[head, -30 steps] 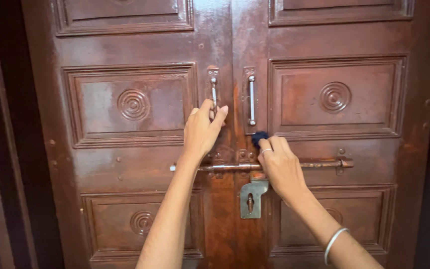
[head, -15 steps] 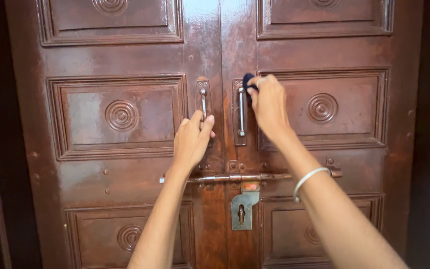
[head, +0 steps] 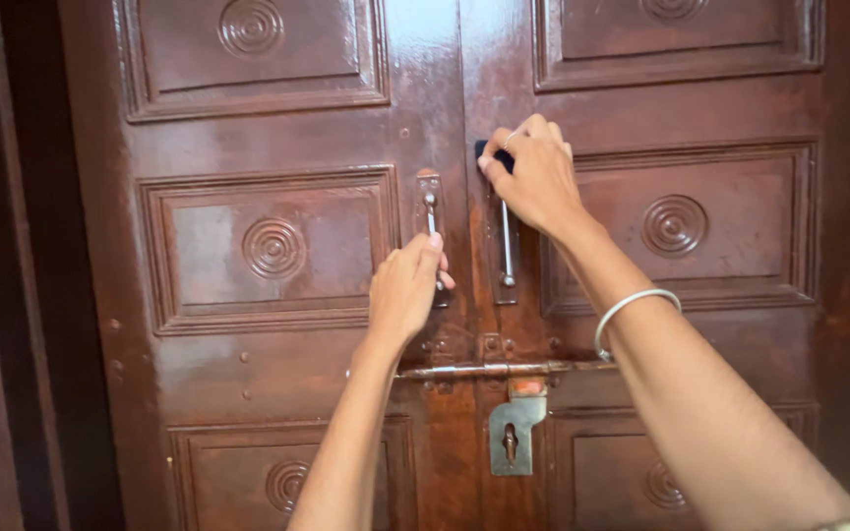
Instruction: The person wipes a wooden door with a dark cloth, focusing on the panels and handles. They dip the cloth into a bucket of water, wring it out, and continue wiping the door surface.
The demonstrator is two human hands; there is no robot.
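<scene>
Left hand (head: pixel 403 292) closed around the left door handle (head: pixel 432 228), right hand (head: pixel 533 177) pressing a dark cloth (head: pixel 491 154) atop the right handle (head: pixel 508 246).

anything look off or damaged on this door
Nothing is clearly damaged. The hasp plate hangs loose below the bolt, with no padlock visible on it. The wood shows pale, patchy wear. The left hand grips the left handle; the right hand presses a dark object atop the right handle.

a home's entrance: a carved double wooden door (head: pixel 277 246) with ringed panels, metal pull handles (head: pixel 432 231) by the hands, a sliding bolt (head: pixel 504 371) and hasp (head: pixel 512 438) just below them.
</scene>
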